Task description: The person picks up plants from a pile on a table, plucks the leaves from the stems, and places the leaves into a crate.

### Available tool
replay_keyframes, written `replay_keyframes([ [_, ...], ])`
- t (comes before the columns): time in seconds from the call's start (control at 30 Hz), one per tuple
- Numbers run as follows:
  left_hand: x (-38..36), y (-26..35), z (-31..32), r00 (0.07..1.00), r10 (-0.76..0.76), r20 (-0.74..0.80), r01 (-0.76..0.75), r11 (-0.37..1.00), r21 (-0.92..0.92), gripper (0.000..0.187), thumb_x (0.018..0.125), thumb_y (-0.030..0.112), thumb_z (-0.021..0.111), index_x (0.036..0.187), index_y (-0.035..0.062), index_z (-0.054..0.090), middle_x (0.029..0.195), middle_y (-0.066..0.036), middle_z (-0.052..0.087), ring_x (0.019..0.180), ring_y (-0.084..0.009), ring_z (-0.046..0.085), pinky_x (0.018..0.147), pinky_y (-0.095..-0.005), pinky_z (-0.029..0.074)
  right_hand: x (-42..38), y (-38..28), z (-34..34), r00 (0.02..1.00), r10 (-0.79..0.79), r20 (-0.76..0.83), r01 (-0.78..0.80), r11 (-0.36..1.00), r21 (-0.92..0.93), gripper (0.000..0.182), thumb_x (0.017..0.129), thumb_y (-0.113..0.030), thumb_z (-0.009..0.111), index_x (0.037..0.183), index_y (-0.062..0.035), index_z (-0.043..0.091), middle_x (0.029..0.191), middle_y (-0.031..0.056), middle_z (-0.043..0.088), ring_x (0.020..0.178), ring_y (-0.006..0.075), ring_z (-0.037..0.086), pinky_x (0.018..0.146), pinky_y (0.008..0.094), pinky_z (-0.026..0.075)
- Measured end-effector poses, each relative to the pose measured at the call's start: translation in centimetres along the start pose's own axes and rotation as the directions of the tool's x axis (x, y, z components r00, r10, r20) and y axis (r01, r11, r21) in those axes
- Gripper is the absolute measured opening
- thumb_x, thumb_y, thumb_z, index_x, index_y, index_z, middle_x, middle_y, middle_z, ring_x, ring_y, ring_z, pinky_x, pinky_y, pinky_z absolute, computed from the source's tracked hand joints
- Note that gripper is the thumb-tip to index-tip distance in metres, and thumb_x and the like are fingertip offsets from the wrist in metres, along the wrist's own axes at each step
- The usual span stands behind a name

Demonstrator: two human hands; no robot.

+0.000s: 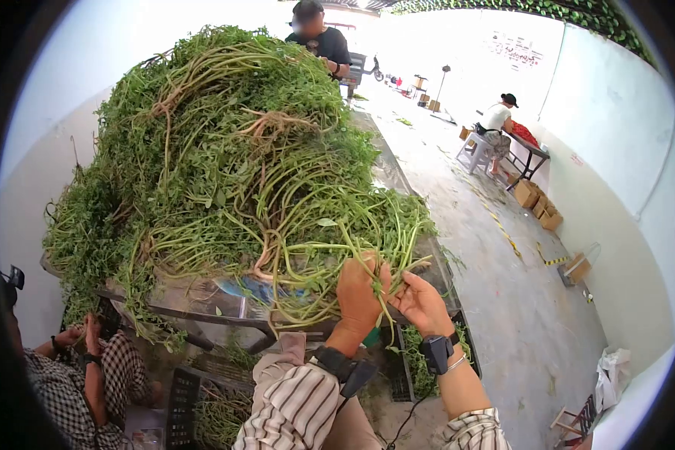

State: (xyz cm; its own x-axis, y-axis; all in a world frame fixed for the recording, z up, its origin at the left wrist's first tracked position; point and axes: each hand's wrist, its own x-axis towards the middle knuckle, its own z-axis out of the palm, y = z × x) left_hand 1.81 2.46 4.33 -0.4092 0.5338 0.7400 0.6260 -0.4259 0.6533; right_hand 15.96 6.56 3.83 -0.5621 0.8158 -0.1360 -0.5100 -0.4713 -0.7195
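Gripping the green stems firmly without crushing suits the curled left hand, at the near right of the table; the right hand, beside it, should pinch lightly. The left palm is hidden; I cannot tell whether the right fingertips hold a stem.

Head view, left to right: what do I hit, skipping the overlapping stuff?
Person in checkered clothes, black crate, left hand, right hand, distant seated person in white top, cardboard boxes, white bag.
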Motion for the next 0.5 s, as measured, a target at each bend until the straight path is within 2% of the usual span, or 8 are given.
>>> replay_keyframes([
  [0.03,0.1,-0.2,-0.1,0.998,0.055,-0.007,-0.055,0.997,0.051,0.013,0.084,0.015,0.061,0.085,0.0032,0.057,0.087,-0.013,0.058,0.081,-0.0337,0.054,0.071,-0.042,0.044,0.2,-0.1,0.4,1.0,0.0,0.009,0.0,1.0,-0.002,0.02,0.094,-0.016,0.051,0.111,-0.006,0.053,0.106,0.0037,0.061,0.093,0.016,0.06,0.081,0.0332,0.048],
  [0.07,0.1,-0.4,-0.2,0.994,0.109,-0.012,-0.107,0.989,0.102,0.012,0.083,0.015,0.061,0.086,0.004,0.059,0.089,-0.013,0.06,0.082,-0.033,0.054,0.072,-0.0414,0.044,0.2,-0.2,0.7,0.999,-0.036,-0.03,0.033,0.995,-0.099,0.02,0.094,-0.015,0.052,0.112,-0.0065,0.052,0.105,0.0037,0.061,0.093,0.0164,0.06,0.081,0.0334,0.048],
  [0.1,0.1,-0.6,-0.3,0.994,0.11,-0.02,-0.108,0.989,0.105,0.012,0.083,0.015,0.061,0.086,0.004,0.059,0.089,-0.013,0.06,0.082,-0.033,0.054,0.072,-0.0414,0.044,0.2,-0.3,1.3,0.995,-0.077,-0.066,0.063,0.978,-0.197,0.021,0.093,-0.013,0.052,0.113,-0.0071,0.051,0.105,0.0038,0.06,0.092,0.0168,0.06,0.081,0.0336,0.049],
  [0.13,0.2,-0.8,-0.4,0.995,0.096,-0.02,-0.094,0.99,0.102,0.011,0.082,0.015,0.062,0.087,0.0048,0.06,0.091,-0.012,0.061,0.085,-0.0318,0.054,0.075,-0.0413,0.042,0.4,-0.4,1.6,0.995,-0.077,-0.06,0.064,0.977,-0.203,0.021,0.093,-0.013,0.052,0.113,-0.0071,0.051,0.105,0.0038,0.06,0.092,0.0168,0.06,0.081,0.0336,0.049],
  [0.23,0.4,-1.0,-0.5,0.997,0.067,-0.036,-0.063,0.993,0.102,0.011,0.081,0.014,0.062,0.088,0.0061,0.062,0.095,-0.009,0.062,0.089,-0.0294,0.054,0.081,-0.0414,0.04,0.7,-0.6,1.6,0.994,-0.101,-0.037,0.094,0.981,-0.168,0.022,0.093,-0.011,0.052,0.115,-0.0077,0.05,0.107,0.0043,0.06,0.093,0.0174,0.06,0.082,0.0344,0.049],
  [0.3,0.3,-1.2,-0.6,0.999,0.036,-0.037,-0.033,0.995,0.092,0.012,0.081,0.013,0.061,0.09,0.0073,0.062,0.099,-0.007,0.063,0.095,-0.0277,0.053,0.087,-0.0423,0.036,1.3,-0.5,1.2,0.996,-0.083,-0.013,0.082,0.995,-0.063,0.023,0.093,-0.01,0.052,0.115,-0.006,0.05,0.11,0.0052,0.06,0.095,0.0183,0.06,0.083,0.0355,0.05],
  [0.4,0.2,-1.5,-0.5,0.994,0.084,-0.066,-0.082,0.996,0.028,0.01,0.079,0.012,0.061,0.088,0.008,0.062,0.099,-0.004,0.063,0.092,-0.0259,0.052,0.082,-0.0392,0.039,1.4,-0.4,1.7,0.997,-0.079,-0.02,0.08,0.995,0.063,0.024,0.092,-0.01,0.055,0.115,-0.0052,0.052,0.112,0.0061,0.06,0.097,0.0186,0.06,0.084,0.036,0.05],
  [0.5,0.2,-1.6,-0.5,0.998,0.048,-0.032,-0.048,0.999,-0.01,0.011,0.081,0.011,0.058,0.091,0.0074,0.061,0.101,-0.005,0.062,0.092,-0.0268,0.052,0.082,-0.0398,0.039,1.7,-0.4,1.2,0.998,-0.053,-0.025,0.056,0.993,0.107,0.025,0.09,-0.01,0.058,0.114,-0.0047,0.053,0.11,0.0066,0.061,0.098,0.0185,0.06,0.085,0.0358,0.049],
])
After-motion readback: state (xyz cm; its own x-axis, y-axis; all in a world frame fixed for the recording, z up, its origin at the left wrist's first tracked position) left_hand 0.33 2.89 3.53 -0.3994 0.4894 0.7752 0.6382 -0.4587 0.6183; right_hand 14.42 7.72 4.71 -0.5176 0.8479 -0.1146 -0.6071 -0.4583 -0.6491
